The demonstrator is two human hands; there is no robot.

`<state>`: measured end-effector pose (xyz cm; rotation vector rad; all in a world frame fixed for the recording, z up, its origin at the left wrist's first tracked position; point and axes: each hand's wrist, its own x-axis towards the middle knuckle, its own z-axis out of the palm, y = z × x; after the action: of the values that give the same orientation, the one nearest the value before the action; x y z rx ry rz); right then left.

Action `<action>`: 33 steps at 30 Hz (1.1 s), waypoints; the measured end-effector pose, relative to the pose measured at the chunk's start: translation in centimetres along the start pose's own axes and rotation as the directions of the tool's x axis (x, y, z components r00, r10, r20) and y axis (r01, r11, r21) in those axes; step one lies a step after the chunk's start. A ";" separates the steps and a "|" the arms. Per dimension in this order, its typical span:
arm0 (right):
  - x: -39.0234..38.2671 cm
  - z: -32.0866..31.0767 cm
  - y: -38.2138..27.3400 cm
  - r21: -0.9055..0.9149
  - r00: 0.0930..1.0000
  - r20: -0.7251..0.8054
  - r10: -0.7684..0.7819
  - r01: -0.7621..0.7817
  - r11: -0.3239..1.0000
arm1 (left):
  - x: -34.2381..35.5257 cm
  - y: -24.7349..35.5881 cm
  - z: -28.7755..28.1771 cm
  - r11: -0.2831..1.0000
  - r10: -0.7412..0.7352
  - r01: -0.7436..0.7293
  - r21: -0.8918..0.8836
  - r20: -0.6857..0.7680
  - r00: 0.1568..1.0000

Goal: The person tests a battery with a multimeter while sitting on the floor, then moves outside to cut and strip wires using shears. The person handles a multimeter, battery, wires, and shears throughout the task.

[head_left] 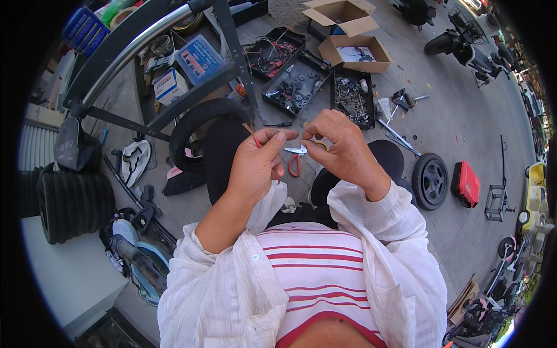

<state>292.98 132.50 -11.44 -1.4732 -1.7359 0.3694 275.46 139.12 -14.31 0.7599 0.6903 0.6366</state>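
My left hand [255, 159] is closed around a red wire [255, 138], whose bare copper strands [248, 127] stick up past the fingers. Close to its fingertips, my right hand [343, 148] is pinched with thumb against forefinger; what sits between them is too small to make out. A yellow curved thing [322, 145] shows by the right palm, partly hidden by the fingers. Below and between both hands, a pair of scissors [295, 159] with red handles lies with its blades apart.
Beyond my knees stand black trays of wires [278, 52], small round parts [296, 90] and metal hardware [351, 101], with an open cardboard box [362, 52] behind. A tyre [191, 130] leans left under a metal frame [168, 116]. Rightward are a wheel [430, 181] and a red case [466, 184].
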 end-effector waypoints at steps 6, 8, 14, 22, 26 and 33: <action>0.2 1.7 -0.1 -0.007 0.994 -0.098 -0.052 0.052 0.999 | -0.2 -0.2 0.0 1.000 -0.018 0.019 -0.010 0.036 0.999; 0.2 1.7 -0.1 -0.017 0.991 -0.113 -0.074 0.072 0.997 | -0.3 0.0 0.0 1.000 -0.031 0.030 0.008 0.029 0.999; 0.1 1.8 -0.1 -0.029 0.980 -0.165 -0.112 0.108 0.994 | -0.4 0.1 -0.2 0.997 -0.050 0.049 0.060 0.006 0.999; -0.2 1.3 -0.5 -0.103 0.980 -0.149 -0.135 0.120 0.987 | -0.8 0.3 -0.3 0.944 0.044 -0.027 0.330 -0.046 0.998; 0.0 1.3 -0.7 -0.082 0.977 -0.159 -0.140 0.128 0.988 | -1.1 0.9 -0.4 0.906 0.066 -0.064 0.418 0.009 0.998; 0.1 0.1 -1.0 -0.115 0.980 0.042 -0.195 0.199 0.973 | -1.0 0.9 -0.9 0.861 0.092 -0.126 0.493 0.094 0.991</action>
<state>292.23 132.37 -10.78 -1.3675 -1.9377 0.1879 273.92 139.29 -13.73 1.3056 0.7637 0.5345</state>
